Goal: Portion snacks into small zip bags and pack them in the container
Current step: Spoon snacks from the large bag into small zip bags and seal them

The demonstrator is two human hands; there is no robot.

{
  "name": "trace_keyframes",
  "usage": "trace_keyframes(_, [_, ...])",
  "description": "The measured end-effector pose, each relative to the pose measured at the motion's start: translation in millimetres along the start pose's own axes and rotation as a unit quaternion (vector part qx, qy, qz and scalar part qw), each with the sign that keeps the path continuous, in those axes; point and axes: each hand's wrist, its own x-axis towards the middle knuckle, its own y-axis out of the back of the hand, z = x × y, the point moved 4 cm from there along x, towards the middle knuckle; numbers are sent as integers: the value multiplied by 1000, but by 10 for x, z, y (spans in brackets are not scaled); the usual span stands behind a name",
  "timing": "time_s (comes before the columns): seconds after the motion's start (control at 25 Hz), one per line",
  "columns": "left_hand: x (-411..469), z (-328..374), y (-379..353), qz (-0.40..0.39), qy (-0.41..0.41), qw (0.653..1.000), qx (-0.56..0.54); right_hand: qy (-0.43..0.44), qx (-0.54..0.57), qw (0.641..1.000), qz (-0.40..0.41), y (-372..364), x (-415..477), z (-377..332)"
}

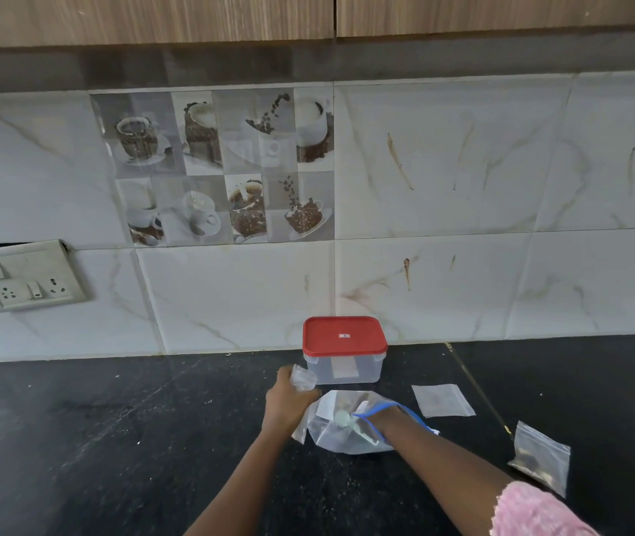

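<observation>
Centre frame: left hand (pixel 289 405) pinches an empty small zip bag (pixel 302 377). The right hand (pixel 382 418) is buried in the big snack bag (pixel 341 435), so its grip can't be told. One filled bag (pixel 541 461) lies lower right on the bench (pixel 114 439). The container (pixel 344 367) behind is lidded, nothing packed yet.

A clear container (pixel 344 371), red lid (pixel 344 336) on, is standing upright by the wall. A large blue-zipped bag (pixel 331 439) is lying crumpled just before it. 1 empty small bag (pixel 443 400) is lying flat to the right, 1 snack-filled small bag (pixel 542 460) nearer; the left hand (pixel 288 404) is gripping 1 crumpled small bag (pixel 303 377).
</observation>
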Motion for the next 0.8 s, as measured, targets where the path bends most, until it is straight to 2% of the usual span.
trace_keyframes(0.08, [39,-246,-135,-5,102,993,-60,62,-84,994,19,-30,12,9])
trace_keyframes(0.16, [93,-459,-300,-28,181,969,-164,87,-136,987,15,-92,-8,28])
trace_keyframes(0.28, [193,-658,-565,-61,229,937,-257,57,-101,993,-3,-81,-105,23])
trace_keyframes(0.44, [112,-578,-601,-53,246,918,-305,29,29,999,-1,-11,-226,-57])
trace_keyframes(0.56, [120,-615,-645,-20,256,899,-354,27,16,999,15,41,-300,-48])
trace_keyframes(0.64, [190,-687,-695,3,259,899,-353,8,49,999,20,60,-284,-22])
trace_keyframes(0.76, [296,-670,-743,17,229,891,-391,-1,28,999,40,24,-146,26])
trace_keyframes(0.8, [288,-602,-723,13,211,890,-403,19,35,998,52,14,-66,42])
